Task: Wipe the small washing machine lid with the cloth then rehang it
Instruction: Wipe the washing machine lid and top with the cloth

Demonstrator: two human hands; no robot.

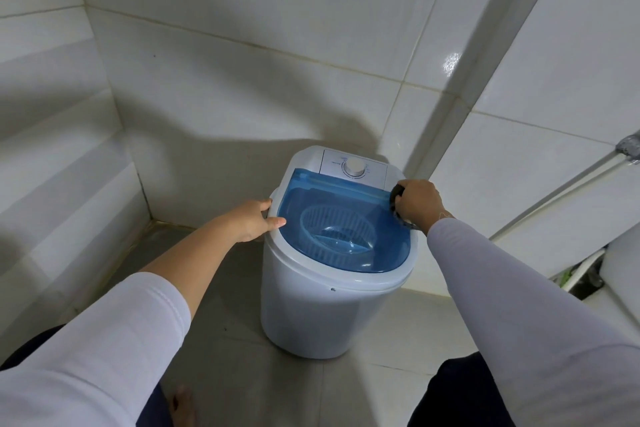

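A small white washing machine (322, 308) stands on the floor in a tiled corner. Its see-through blue lid (391, 243) is closed, and a basket shows through it. A white dial (354, 168) sits on the panel behind the lid. My left hand (254, 220) grips the machine's left rim, thumb on top beside the lid edge. My right hand (417, 206) is closed on a dark bunched cloth (396, 199), pressed against the lid's far right corner. Most of the cloth is hidden under the hand.
White tiled walls (242, 80) close in on the left and behind. A white pipe (554, 194) runs diagonally at the right, above a white fixture (620, 274). Grey floor tiles (221, 322) surround the machine, and my bare foot (181, 404) shows at the bottom.
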